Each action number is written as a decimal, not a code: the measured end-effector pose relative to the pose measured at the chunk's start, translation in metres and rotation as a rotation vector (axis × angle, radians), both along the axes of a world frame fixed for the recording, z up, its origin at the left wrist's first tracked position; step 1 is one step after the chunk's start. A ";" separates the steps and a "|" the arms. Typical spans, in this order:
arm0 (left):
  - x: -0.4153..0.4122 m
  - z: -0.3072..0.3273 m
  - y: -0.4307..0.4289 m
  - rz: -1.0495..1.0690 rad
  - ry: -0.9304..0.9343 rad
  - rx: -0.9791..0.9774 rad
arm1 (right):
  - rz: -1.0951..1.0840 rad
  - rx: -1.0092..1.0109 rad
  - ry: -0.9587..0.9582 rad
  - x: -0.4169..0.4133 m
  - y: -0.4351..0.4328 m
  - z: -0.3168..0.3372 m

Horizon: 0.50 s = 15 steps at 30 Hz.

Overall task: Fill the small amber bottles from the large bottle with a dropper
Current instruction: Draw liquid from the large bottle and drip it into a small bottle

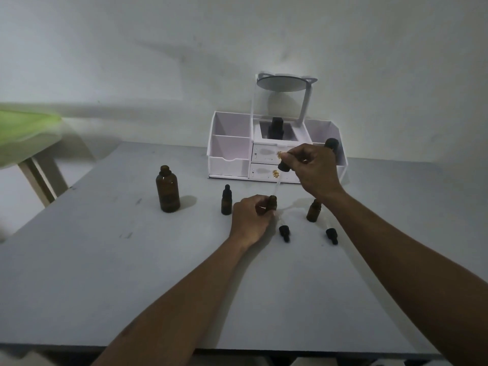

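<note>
The large amber bottle [167,190] stands uncapped on the grey table [132,273], left of centre. My left hand [249,220] grips a small open amber bottle [272,202] upright on the table. My right hand [314,169] pinches the black bulb of a dropper [284,165]; its glass tube slants down with the tip at that bottle's mouth. A capped small bottle [226,200] stands just left of my left hand. Another open small bottle [314,211] stands to the right, under my right wrist. Two loose dropper caps [284,233] [331,235] lie on the table in front.
A white desk organiser [229,151] with drawers and a round mirror [282,82] stands at the back against the wall, with dark bottles [276,128] [331,144] in it. A green-topped table [23,128] is at far left. The table's front edge runs near the bottom.
</note>
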<state>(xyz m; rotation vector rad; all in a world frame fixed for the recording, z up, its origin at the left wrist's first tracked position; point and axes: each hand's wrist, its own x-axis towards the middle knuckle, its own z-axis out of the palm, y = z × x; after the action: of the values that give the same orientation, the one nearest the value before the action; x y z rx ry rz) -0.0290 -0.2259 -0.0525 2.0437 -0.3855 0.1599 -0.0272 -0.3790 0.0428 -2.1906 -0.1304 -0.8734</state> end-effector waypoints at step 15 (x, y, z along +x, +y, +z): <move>-0.001 0.001 0.001 -0.006 -0.009 -0.003 | 0.048 -0.023 -0.042 -0.008 0.007 0.001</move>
<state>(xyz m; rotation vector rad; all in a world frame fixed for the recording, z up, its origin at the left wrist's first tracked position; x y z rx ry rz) -0.0297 -0.2248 -0.0513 2.0394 -0.3968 0.1660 -0.0351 -0.3719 0.0442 -2.1818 -0.2139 -0.8958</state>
